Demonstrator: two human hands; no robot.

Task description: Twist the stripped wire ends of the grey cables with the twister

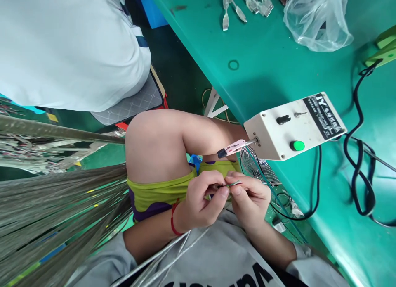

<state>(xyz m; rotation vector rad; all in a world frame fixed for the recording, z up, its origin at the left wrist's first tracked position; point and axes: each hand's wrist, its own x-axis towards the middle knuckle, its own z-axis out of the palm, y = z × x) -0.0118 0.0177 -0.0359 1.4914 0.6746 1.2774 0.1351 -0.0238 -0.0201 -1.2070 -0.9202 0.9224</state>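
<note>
Both hands meet low over my lap, fingertips almost touching. My left hand, with a red string on the wrist, is closed in a pinch on the end of a cable. Thin coloured wires, some green and dark red, stick out between the hands. My right hand pinches these wires between thumb and forefinger. Pale braided cables run over my shirt below the left forearm. Just beyond the hands, a pink clip with a dark tip sits on the shaft of a white machine box.
The box has a green button and stands at the edge of the green table. Clear USB plugs and a plastic bag lie farther back. Black cords cross the right side. Long cable bundles hang left, near a seated person.
</note>
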